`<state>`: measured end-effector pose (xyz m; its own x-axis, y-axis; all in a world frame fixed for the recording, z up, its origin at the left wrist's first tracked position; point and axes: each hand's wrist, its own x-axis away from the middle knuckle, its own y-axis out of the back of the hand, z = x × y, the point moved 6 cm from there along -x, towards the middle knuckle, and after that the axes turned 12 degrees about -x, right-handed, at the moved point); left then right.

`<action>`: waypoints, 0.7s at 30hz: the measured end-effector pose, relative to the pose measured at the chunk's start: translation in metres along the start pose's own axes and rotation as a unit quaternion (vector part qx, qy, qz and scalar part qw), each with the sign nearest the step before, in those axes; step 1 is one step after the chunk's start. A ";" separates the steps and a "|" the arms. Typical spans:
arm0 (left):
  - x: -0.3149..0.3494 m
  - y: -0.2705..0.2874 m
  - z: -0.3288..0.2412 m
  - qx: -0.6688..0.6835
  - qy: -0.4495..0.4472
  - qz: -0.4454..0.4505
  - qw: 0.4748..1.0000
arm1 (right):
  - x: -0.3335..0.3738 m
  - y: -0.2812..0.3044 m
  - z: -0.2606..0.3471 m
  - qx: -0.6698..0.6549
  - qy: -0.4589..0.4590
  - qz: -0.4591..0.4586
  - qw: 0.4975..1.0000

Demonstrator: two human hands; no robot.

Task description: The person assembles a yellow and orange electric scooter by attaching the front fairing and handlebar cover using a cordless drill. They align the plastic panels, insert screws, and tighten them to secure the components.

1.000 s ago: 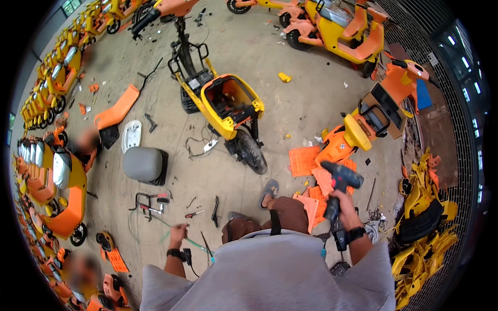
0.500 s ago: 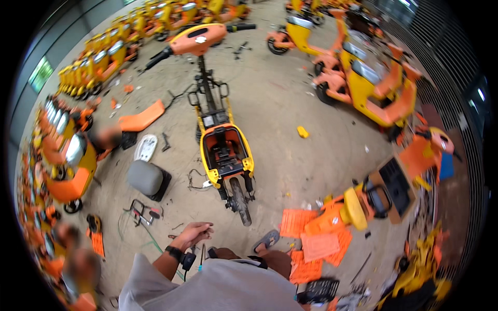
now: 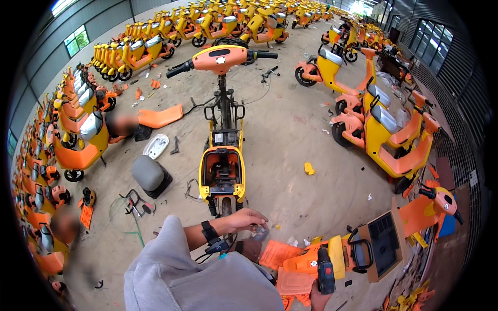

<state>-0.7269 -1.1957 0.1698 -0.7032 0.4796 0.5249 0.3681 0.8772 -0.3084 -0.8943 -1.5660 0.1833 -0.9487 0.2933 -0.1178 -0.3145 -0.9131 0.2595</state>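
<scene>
My left hand (image 3: 246,220) is held out just behind the rear wheel (image 3: 226,206) of a stripped-down scooter. Its fingers are loosely stretched, with nothing visible in them. At the lower right, my right hand (image 3: 318,299) grips a black cordless drill (image 3: 326,276) with a red detail; part of that hand is hidden. The scooter's yellow frame (image 3: 240,176) surrounds an uncovered black compartment (image 3: 223,171). Farther off is its orange handlebar cover (image 3: 220,60). An orange body panel (image 3: 298,263) and a flat pale orange panel (image 3: 294,282) lie beside the drill.
A grey seat (image 3: 147,173), a white oval tray (image 3: 156,146) and an orange curved panel (image 3: 161,116) lie on the left floor. Parked scooters (image 3: 386,124) stand to the right. A cardboard box (image 3: 398,228) with a black insert stands near the right edge.
My view has tilted upward, showing more of the hall. My left hand has shifted right and nearer the rear wheel. My right hand has come into view with the cordless drill.
</scene>
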 end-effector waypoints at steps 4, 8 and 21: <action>-0.047 -0.022 -0.039 -0.014 -0.046 0.044 0.998 | -0.072 -0.019 -0.001 0.100 -0.021 0.153 0.983; -0.087 -0.024 -0.082 -0.018 -0.082 0.056 0.995 | -0.136 -0.052 -0.065 -0.045 -0.099 0.191 0.976; -0.195 0.079 -0.206 0.170 -0.136 -0.081 0.973 | -0.372 -0.221 0.005 -0.054 -0.055 0.371 0.925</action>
<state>-0.4355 -1.2154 0.2068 -0.8872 0.2712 0.3733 0.0496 0.8604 -0.5072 -0.4718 -1.4724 0.1743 -0.9014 -0.4045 0.1546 0.4246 -0.8956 0.1325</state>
